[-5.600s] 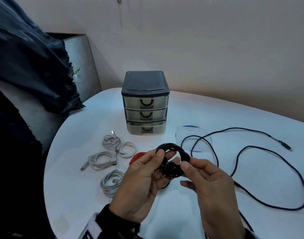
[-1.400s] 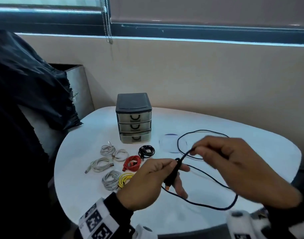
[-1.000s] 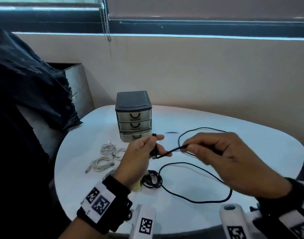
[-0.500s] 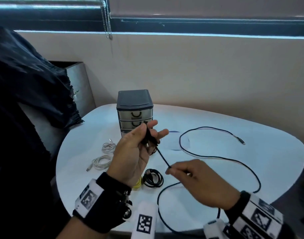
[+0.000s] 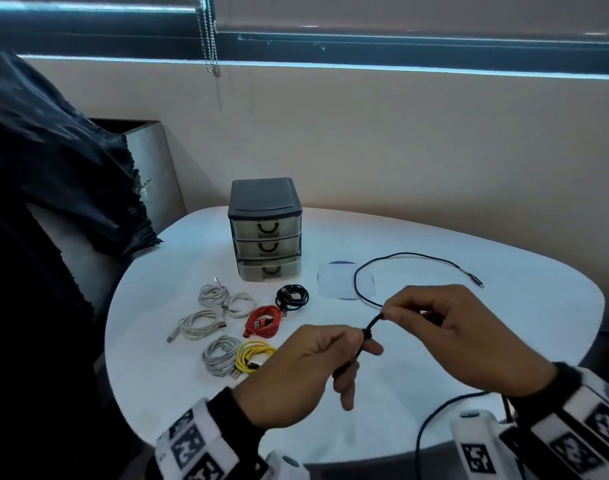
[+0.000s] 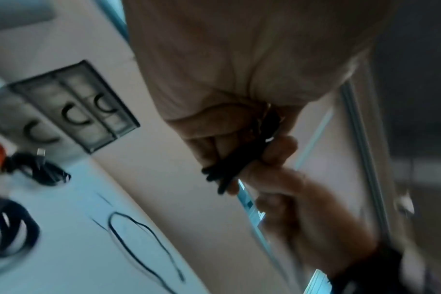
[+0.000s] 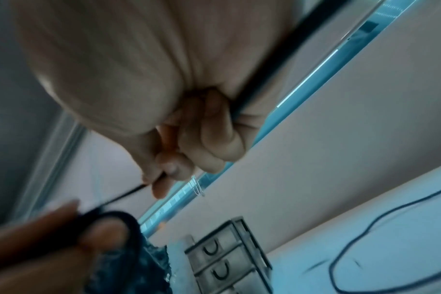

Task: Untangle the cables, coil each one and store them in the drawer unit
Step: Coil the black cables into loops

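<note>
A long black cable (image 5: 410, 255) trails over the white table (image 5: 504, 306) in a loop to the right of the drawer unit (image 5: 265, 230). My left hand (image 5: 317, 368) grips one end of it as a small started coil (image 6: 237, 159), thumb on top. Just to its right, my right hand (image 5: 448, 327) pinches the same cable (image 7: 129, 194) a short way along, held above the table. The cable's slack hangs off the table's front edge (image 5: 431, 424). All three drawers of the unit are closed.
Coiled cables lie left of my hands: a black one (image 5: 292, 296), a red one (image 5: 263, 321), a yellow one (image 5: 253, 355) and several white ones (image 5: 213, 320). A dark cloth (image 5: 54, 188) hangs at the left. A clear disc (image 5: 341, 280) lies on the table.
My left hand has come down from in front of the drawer unit. My right hand has risen close beside it, shortening the stretch of cable between them. The camera tilted down slightly.
</note>
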`<state>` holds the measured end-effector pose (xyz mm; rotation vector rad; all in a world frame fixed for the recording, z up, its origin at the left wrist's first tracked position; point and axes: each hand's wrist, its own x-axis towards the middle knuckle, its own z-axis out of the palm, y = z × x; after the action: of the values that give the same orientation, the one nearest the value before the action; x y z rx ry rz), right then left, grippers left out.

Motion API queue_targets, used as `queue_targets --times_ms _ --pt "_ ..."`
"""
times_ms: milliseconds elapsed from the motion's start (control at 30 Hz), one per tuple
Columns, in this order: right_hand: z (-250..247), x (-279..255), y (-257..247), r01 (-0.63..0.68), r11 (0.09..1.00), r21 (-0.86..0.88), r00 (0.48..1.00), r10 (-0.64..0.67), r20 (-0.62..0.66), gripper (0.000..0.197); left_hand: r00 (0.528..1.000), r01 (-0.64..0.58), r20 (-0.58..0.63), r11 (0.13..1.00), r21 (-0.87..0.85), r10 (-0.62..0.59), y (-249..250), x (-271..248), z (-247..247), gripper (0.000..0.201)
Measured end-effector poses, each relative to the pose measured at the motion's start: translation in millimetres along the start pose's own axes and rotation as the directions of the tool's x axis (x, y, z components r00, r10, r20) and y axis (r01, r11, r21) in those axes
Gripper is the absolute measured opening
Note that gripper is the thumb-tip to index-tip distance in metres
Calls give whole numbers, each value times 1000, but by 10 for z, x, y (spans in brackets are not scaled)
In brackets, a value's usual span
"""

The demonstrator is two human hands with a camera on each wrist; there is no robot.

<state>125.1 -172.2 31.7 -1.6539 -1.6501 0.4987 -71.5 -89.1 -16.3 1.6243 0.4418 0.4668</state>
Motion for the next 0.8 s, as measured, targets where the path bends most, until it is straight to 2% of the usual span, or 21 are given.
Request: queue_targets --times_ms 100,167,233,300,467,500,533,567,633,667,733,800 --pt "121 26 135 -15 999 39 997 18 -81 20 997 -24 -75 952 -306 1 128 -33 -56 41" --pt "231 23 176 -36 997 71 992 44 -115 20 988 -59 -150 851 -521 -23 208 -38 -109 40" --pt "375 -9 197 -33 995 90 996 40 -82 21 977 -109 -208 722 -683 -50 269 -33 -144 41" --pt "528 -87 199 -4 999 48 1000 4 -12 24 962 -155 -261 637 -755 -75 286 -1 -175 43" --pt "677 -315 148 -3 999 -36 992 8 123 22 910 -233 -386 584 -778 -151 180 93 -149 39" --pt "696 -359 120 -9 997 -75 984 22 176 22 896 -257 -421 604 -754 -145 155 117 -146 37" --pt "706 -401 75 -16 994 -111 971 41 233 21 875 -273 -467 667 -693 -127 121 151 -158 35" --pt "704 -447 30 -19 991 -134 957 57 285 19 850 -266 -517 767 -583 -98 76 194 -181 34" --pt "613 -504 -116 -29 993 -118 944 66 322 15 823 -157 -568 959 -238 -6 -2 242 -214 35" --pt "529 -502 -196 -21 995 -94 953 48 300 14 841 -86 -541 994 -75 32 -43 245 -207 35" --pt "324 -467 -320 15 999 -45 983 -7 182 21 913 -6 -402 986 168 74 -114 203 -128 32" --pt "124 -389 -354 54 998 -40 998 -54 13 29 974 11 -218 956 293 56 -140 124 -5 35"
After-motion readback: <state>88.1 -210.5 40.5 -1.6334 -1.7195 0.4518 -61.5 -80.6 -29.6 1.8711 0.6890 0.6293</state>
